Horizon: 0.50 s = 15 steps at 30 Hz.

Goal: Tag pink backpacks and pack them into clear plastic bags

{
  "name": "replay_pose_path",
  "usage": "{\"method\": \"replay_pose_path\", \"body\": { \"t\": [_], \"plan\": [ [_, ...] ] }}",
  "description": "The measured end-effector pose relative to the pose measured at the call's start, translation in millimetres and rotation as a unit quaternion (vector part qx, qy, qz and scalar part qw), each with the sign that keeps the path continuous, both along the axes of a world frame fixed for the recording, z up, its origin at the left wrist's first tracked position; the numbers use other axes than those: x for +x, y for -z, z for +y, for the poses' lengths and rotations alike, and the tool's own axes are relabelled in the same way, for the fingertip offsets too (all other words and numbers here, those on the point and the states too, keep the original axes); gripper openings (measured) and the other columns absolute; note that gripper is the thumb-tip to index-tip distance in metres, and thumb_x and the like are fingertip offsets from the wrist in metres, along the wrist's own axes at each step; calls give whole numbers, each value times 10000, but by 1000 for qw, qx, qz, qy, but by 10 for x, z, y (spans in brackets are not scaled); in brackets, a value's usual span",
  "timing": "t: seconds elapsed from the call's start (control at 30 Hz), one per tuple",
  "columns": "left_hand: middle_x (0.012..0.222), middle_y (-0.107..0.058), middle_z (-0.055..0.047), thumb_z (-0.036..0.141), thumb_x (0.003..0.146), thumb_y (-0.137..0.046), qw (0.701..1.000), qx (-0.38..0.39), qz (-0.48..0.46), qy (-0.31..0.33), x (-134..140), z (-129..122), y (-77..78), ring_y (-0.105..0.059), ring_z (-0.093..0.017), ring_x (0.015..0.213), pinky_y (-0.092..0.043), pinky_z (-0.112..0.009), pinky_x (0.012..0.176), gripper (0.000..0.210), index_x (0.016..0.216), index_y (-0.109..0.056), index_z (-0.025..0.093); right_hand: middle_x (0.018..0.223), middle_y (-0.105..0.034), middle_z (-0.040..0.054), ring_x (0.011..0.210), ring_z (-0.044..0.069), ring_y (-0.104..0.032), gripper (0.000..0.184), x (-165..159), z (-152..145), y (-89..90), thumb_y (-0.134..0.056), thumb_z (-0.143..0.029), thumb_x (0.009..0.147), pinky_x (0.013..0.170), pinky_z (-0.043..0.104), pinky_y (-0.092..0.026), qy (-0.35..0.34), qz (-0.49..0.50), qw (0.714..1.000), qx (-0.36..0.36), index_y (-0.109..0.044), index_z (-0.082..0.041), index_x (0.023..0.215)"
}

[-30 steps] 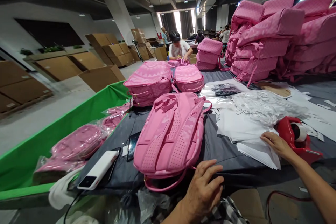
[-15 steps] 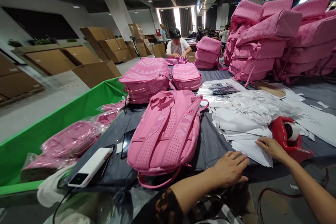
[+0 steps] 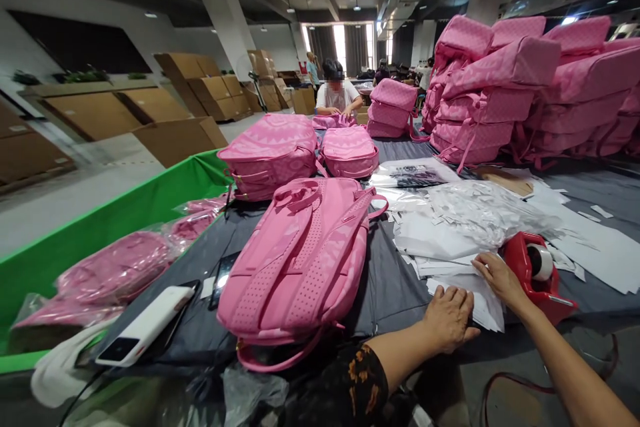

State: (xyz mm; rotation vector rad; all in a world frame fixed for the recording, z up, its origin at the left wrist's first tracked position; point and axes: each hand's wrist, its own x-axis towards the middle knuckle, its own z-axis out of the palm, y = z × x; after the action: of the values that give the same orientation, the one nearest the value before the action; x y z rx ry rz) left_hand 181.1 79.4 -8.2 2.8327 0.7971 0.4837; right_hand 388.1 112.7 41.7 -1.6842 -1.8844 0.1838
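My left hand [image 3: 449, 317] lies flat, palm down, its fingertips over the lower edge of a stack of white paper slips [image 3: 447, 285]. Nothing shows in that hand. On the upper right of the same stack, the fingers of my right hand [image 3: 497, 277] are pinched together at the paper; how many sheets they grip I cannot make out. Just right of that hand stands a red tape dispenser [image 3: 517, 260] with a roll of tape in it. A pink backpack [image 3: 295, 267] lies to the left of both hands, straps facing up and top handle toward me.
More pink backpacks [image 3: 273, 153] lie farther back, with tall piles [image 3: 490, 107] at the right. Behind the papers sits a clear plastic bag [image 3: 480, 207]. A white power bank [image 3: 147, 323] and phone [image 3: 223, 280] lie left, beside a green-sided bin [image 3: 125, 203] of bagged backpacks. A co-worker [image 3: 337, 93] sits opposite.
My left hand has slid right, onto the edge of the paper stack. My right hand stays at the slips. The view has turned a little, so the table appears shifted left.
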Motion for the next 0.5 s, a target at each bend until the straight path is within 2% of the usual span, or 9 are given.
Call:
{"method": "replay_pose_path", "body": {
  "t": [0.1,0.2,0.27,0.33,0.37,0.43,0.47,0.5],
  "plan": [
    [1371,-607,-172,569,949,-588,1000,9,7,7,-40,-4,-49,-549,-306,1224,-419,-474,1041,714,1445,-452,74,783,-671,100,778,267,-625,574,-26,-68,-121,-307,-744,943,790,420,-495,-7,-18,998,52,-553,-257,763],
    [1344,-639,-139,498,974,-577,997,40,-63,-6,-193,-98,-25,-539,-274,1286,-391,-437,1095,597,1424,-484,117,805,-707,104,778,260,-663,533,-63,-288,-242,-370,-704,957,784,392,-524,-29,-28,994,101,-612,-252,812],
    [1274,-680,-120,454,967,-583,985,75,-151,-31,-331,-206,-16,-541,-260,1307,-360,-413,1133,464,1326,-574,160,814,-726,100,746,247,-679,519,-157,-497,-286,-401,-699,950,732,356,-541,-39,-10,994,100,-642,-251,842],
    [1276,-680,-135,511,907,-642,970,77,-221,-68,-471,-320,-57,-535,-287,1322,-338,-445,1159,494,1273,-616,180,783,-726,80,656,218,-666,519,-331,-721,-296,-422,-715,934,636,316,-530,-50,28,996,61,-649,-254,858],
    [1287,-673,-146,565,862,-678,964,46,-246,-89,-541,-373,-100,-537,-306,1316,-335,-478,1162,570,1281,-617,183,760,-717,66,608,200,-647,517,-439,-828,-295,-433,-724,925,596,299,-516,-56,51,996,36,-643,-256,860],
    [1186,-705,-139,674,803,-694,947,-111,-277,-121,-684,-464,-213,-594,-314,1210,-379,-514,1116,652,1226,-658,178,695,-664,29,541,167,-588,511,-659,-1018,-291,-433,-729,921,550,274,-488,-55,97,994,-11,-614,-257,839],
    [1055,-724,-115,733,782,-676,920,-228,-293,-124,-758,-507,-270,-637,-293,1082,-436,-497,1046,664,1133,-696,169,662,-624,11,525,157,-555,509,-756,-1095,-292,-428,-727,922,538,266,-476,-51,120,991,-35,-595,-257,824],
    [901,-711,-77,790,745,-667,875,-352,-311,-119,-835,-550,-320,-649,-253,921,-487,-453,941,687,1013,-721,159,636,-587,-5,519,154,-529,509,-840,-1160,-295,-425,-731,918,529,262,-466,-50,144,986,-63,-587,-256,831]
  ]
}}
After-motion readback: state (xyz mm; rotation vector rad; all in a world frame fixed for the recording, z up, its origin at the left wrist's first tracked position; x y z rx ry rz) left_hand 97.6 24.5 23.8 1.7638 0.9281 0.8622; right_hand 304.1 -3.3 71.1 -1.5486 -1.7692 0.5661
